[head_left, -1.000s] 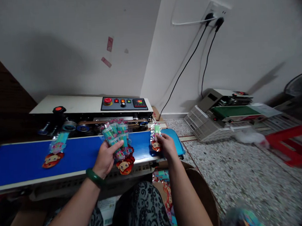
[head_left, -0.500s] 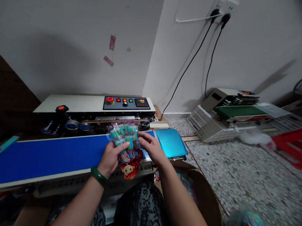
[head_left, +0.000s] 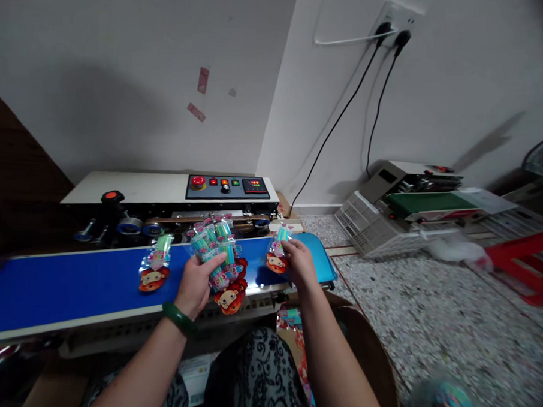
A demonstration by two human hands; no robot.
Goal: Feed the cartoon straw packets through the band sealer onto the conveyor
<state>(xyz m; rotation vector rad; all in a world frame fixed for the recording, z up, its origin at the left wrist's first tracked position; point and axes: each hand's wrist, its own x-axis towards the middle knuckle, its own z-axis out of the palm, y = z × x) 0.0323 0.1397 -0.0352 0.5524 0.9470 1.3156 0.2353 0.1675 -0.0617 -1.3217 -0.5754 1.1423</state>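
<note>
My left hand (head_left: 196, 286), a green bangle on its wrist, is closed around a fanned bunch of clear candy packets (head_left: 220, 263). These hold blue-green sticks and end in a red-haired cartoon face. To the right, my right hand (head_left: 301, 261) pinches a single candy packet (head_left: 277, 257) by its edge, over the right end of the blue conveyor belt (head_left: 90, 283). Another packet (head_left: 155, 265) lies on the belt left of my left hand, its top towards the sealing machine (head_left: 140, 188).
Below my right forearm stands a cardboard box (head_left: 372, 355) with packets in it. A white plastic crate (head_left: 366, 226), a second machine with a green belt (head_left: 428, 201) and a red stool (head_left: 526, 270) are on the right. Black cords (head_left: 335, 126) run down the wall.
My right hand has moved right, away from the bunch, with one packet in it. A packet now shows on the belt left of my left hand; the strip at the far left is gone.
</note>
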